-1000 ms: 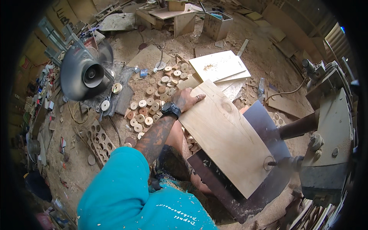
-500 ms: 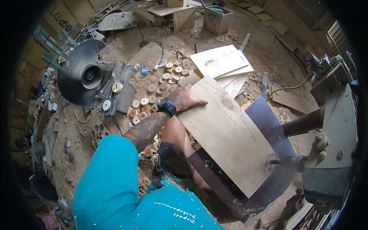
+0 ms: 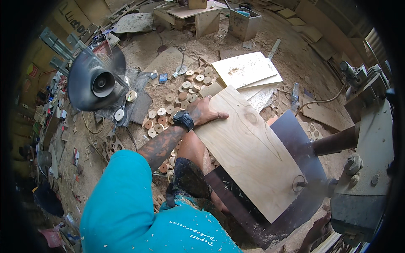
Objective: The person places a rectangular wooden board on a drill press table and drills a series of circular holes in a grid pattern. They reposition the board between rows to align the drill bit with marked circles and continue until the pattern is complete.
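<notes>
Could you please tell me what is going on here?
A person's left hand holds one end of a pale wooden board lying across a dark plate. At the other end, the bit of a drill-like machine stands within a round outline. Wooden discs lie nearby. The right hand is out of sight.

A round grey machine [image 3: 99, 84] is on the left. Far away are a wooden table [image 3: 184, 12] and square bin [image 3: 243, 28].
</notes>
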